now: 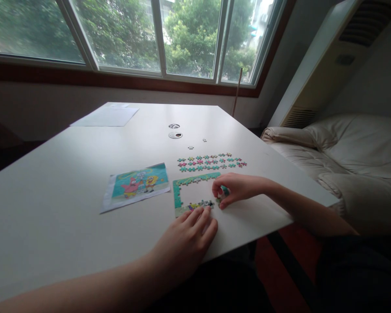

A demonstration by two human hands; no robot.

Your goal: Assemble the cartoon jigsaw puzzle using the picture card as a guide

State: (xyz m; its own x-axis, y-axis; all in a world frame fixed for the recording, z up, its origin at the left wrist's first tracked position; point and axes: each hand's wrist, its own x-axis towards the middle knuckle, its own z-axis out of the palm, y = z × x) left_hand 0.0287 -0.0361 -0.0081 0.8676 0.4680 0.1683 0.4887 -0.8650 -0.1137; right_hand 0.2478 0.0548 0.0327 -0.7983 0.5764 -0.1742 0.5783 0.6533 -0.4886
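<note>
A jigsaw puzzle border [177, 195] lies on the white table in front of me, partly joined, with bare tabletop inside it. My left hand [192, 230] rests with its fingertips on the bottom edge of that border, fingers laid out and gripping nothing. At the lower right corner, my right hand [233, 189] curls its thumb and fingers around a puzzle piece [218, 200], which the fingers partly hide. Several loose puzzle pieces [200, 162] stand in rows just beyond the border. Left of it lies a printed picture sheet [140, 184] with cartoon figures.
Two small round discs [175, 135] and two stray pieces [190, 148] lie farther back on the table [84, 182]. White paper sheets [107, 117] sit at the far left corner. A pale sofa [355, 148] stands right of the table, and windows are behind it.
</note>
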